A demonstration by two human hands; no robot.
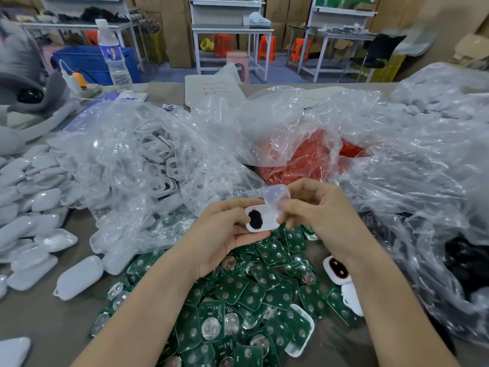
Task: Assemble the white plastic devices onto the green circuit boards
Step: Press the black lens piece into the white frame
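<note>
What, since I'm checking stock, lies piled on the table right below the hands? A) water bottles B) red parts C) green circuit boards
C: green circuit boards lie heaped beneath the left hand, holding a white plastic device, and the right hand, pinching a translucent piece.

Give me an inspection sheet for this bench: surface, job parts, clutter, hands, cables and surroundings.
Surface: grey-brown table, mostly covered.
Job's things: green circuit boards heaped in front; white device held over them; white shells piled left.
Clutter: crumpled clear bags, one holding red parts; water bottle.
Hands: left hand grips the white device; right hand pinches a translucent cover at its end.
Cables: white lead looping at far left.
Surroundings: workbenches, orange stools, cardboard boxes.
</note>
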